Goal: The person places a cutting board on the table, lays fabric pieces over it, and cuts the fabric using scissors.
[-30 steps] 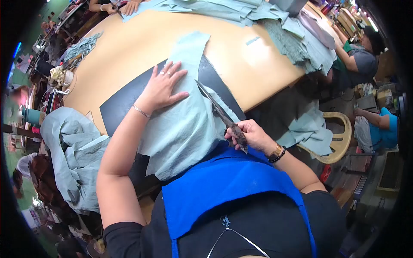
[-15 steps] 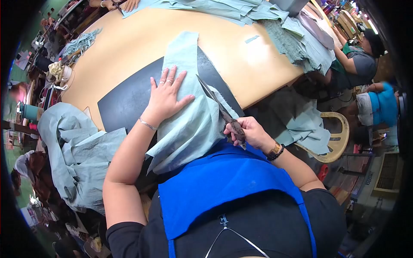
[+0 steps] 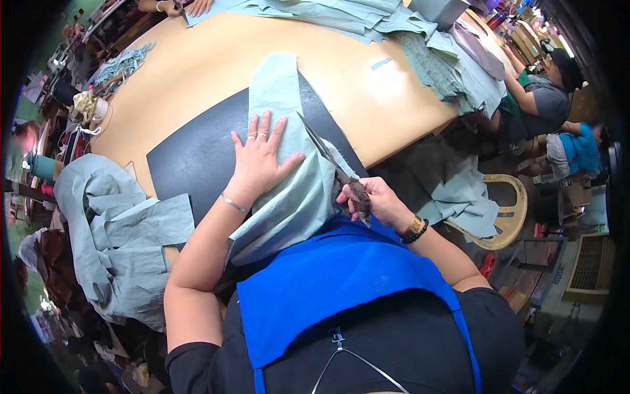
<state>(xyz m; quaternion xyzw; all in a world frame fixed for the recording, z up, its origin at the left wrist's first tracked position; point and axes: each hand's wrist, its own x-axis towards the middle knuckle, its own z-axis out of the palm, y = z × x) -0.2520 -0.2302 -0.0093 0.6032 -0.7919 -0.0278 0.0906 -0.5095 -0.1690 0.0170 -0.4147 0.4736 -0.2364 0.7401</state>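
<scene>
A pale green piece of fabric (image 3: 274, 82) lies over a dark mat and hangs down toward my blue apron. My left hand (image 3: 264, 156) rests flat on it, fingers spread and pointing away from me. In my right hand (image 3: 384, 202) is a large pair of scissors (image 3: 323, 148), gripped by handles that look wrapped in dark brown material. Their long blades point up and left along the fabric's right edge, close to my left thumb. The blades look close together; whether they touch the cloth, I cannot tell.
The dark mat (image 3: 197, 151) lies on a pale table (image 3: 197, 72). More green fabric is heaped at the left (image 3: 118, 243) and along the far side (image 3: 341, 20). Fabric also drapes over a yellow chair (image 3: 515, 210). Another person's hands (image 3: 193, 8) are at the far edge; people sit and stand at right.
My left hand and the fabric under it have shifted slightly toward me. The scissors stay almost in place in my right hand. The view has tilted a little.
</scene>
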